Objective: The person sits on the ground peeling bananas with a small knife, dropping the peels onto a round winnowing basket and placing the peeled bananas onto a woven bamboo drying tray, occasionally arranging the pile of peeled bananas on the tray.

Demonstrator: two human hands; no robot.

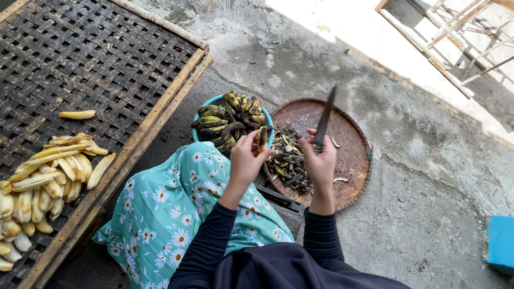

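Partly hidden banana [262, 138] (fingers [247, 145] covering)

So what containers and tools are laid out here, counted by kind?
Dark woven bamboo drying rack with wooden frame: 1
Round teal plastic basket of unpeeled bananas: 1
Round brown woven tray holding peels: 1
Long-bladed knife, gripped in the right hand: 1
Total: 4
The left hand holds a banana.
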